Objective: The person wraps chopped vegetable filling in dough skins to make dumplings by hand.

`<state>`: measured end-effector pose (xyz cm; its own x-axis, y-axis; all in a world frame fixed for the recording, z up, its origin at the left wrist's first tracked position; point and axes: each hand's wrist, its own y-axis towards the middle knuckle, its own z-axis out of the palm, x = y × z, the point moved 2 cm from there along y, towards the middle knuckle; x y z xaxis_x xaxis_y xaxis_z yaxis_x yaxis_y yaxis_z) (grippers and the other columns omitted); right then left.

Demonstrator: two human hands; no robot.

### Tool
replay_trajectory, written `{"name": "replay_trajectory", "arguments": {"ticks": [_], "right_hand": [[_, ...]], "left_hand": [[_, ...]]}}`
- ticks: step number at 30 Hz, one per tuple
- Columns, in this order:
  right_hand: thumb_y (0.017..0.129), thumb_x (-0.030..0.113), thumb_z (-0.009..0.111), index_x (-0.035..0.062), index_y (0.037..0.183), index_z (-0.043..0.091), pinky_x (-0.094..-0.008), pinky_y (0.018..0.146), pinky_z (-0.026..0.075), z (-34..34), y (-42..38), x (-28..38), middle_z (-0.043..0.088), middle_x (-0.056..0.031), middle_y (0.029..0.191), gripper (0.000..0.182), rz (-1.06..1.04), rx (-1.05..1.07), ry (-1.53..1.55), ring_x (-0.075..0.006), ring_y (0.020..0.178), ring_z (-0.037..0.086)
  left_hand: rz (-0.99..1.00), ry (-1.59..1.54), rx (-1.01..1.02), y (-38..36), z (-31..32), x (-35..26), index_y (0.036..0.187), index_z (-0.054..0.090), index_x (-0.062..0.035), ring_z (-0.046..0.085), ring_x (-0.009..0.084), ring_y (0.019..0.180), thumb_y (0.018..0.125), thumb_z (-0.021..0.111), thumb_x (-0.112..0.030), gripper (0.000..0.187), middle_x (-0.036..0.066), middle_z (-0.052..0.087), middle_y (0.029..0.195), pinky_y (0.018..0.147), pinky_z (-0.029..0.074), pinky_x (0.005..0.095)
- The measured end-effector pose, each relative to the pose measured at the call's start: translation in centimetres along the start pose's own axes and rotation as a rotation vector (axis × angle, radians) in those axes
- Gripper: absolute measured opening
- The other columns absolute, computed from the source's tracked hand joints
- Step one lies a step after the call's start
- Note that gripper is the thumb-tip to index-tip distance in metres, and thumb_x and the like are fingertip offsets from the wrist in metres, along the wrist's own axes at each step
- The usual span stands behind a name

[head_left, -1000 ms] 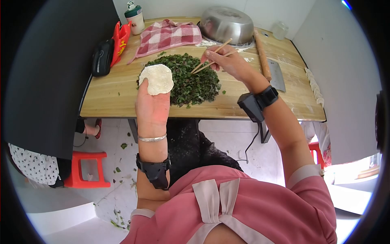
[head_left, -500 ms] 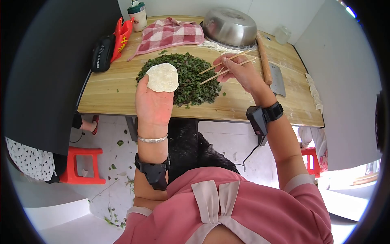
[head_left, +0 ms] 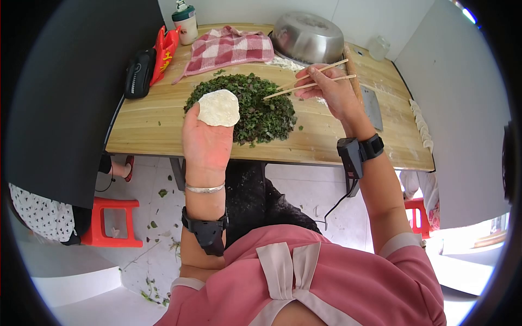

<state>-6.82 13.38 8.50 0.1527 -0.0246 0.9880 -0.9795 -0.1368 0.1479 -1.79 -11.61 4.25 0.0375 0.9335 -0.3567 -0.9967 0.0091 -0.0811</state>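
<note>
Mostly, the dough round (head_left: 219, 108) hides the fingers of the left hand (head_left: 207, 144), which lies open, palm up, beside the chopped greens (head_left: 267, 118), the dough resting across it. Behind the right hand (head_left: 328, 89), the rolling pin (head_left: 356, 88) is partly covered. That hand grips two chopsticks (head_left: 340, 79), forearm angled inward, their tips at the greens; whether they touch, I cannot tell.

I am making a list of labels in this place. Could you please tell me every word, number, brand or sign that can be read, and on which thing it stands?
"土", as it appears, in yellow on the red bag; the marks below it are unclear.
Small red marks on the cup: too small to read.
Pale mark on the black case: too blurred.
No numbers are readable.
</note>
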Motion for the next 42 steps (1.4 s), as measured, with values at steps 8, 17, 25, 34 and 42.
{"name": "replay_trajectory", "arguments": {"ticks": [8,17,25,34,42], "right_hand": [[0.096,0.018,0.046,-0.0090,0.096,0.060,-0.0259,0.064,0.057,0.0,0.0,3.5,0.065,-0.0179,0.084,0.030,-0.120,0.030,-0.017,-0.0229,0.070,0.068],[0.096,0.018,0.048,-0.0057,0.102,0.059,-0.0269,0.065,0.057,2.1,-1.1,2.6,0.065,-0.0156,0.086,0.027,-0.058,0.194,0.035,-0.0227,0.072,0.068],[0.096,0.018,0.048,-0.0043,0.102,0.060,-0.0265,0.064,0.057,1.6,-0.8,2.2,0.065,-0.0146,0.086,0.026,-0.041,0.195,0.071,-0.0220,0.072,0.068],[0.096,0.018,0.047,-0.0047,0.098,0.061,-0.0276,0.065,0.057,1.3,-1.0,2.6,0.065,-0.0140,0.083,0.026,-0.056,0.165,0.106,-0.0221,0.071,0.068],[0.096,0.019,0.048,-0.0041,0.098,0.061,-0.0266,0.064,0.056,0.6,-1.4,3.4,0.065,-0.0132,0.082,0.027,-0.087,0.212,0.138,-0.0211,0.070,0.068]], "left_hand": [[-0.123,0.009,0.049,0.6,0.5,2.0,0.126,0.043,0.0041,0.047,0.0327,0.121,0.098,0.033,-0.028,0.044,0.019,0.050,0.128,0.105,0.035,0.0453],[-0.250,-0.012,0.137,1.1,1.9,4.0,0.121,0.046,0.0020,0.052,0.0293,0.112,0.098,0.032,-0.030,0.042,0.017,0.054,0.120,0.097,0.042,0.0427],[-0.233,-0.003,0.111,1.2,1.6,4.1,0.119,0.047,0.0022,0.054,0.0293,0.108,0.098,0.030,-0.029,0.041,0.017,0.054,0.118,0.094,0.045,0.0421],[-0.225,-0.017,0.115,1.3,1.2,4.1,0.117,0.049,0.0014,0.055,0.0306,0.105,0.098,0.031,-0.027,0.039,0.017,0.056,0.114,0.093,0.046,0.0443],[-0.201,-0.002,0.088,1.3,1.0,3.8,0.116,0.049,0.0012,0.056,0.0300,0.105,0.099,0.030,-0.028,0.039,0.016,0.056,0.114,0.093,0.047,0.0431]]}}
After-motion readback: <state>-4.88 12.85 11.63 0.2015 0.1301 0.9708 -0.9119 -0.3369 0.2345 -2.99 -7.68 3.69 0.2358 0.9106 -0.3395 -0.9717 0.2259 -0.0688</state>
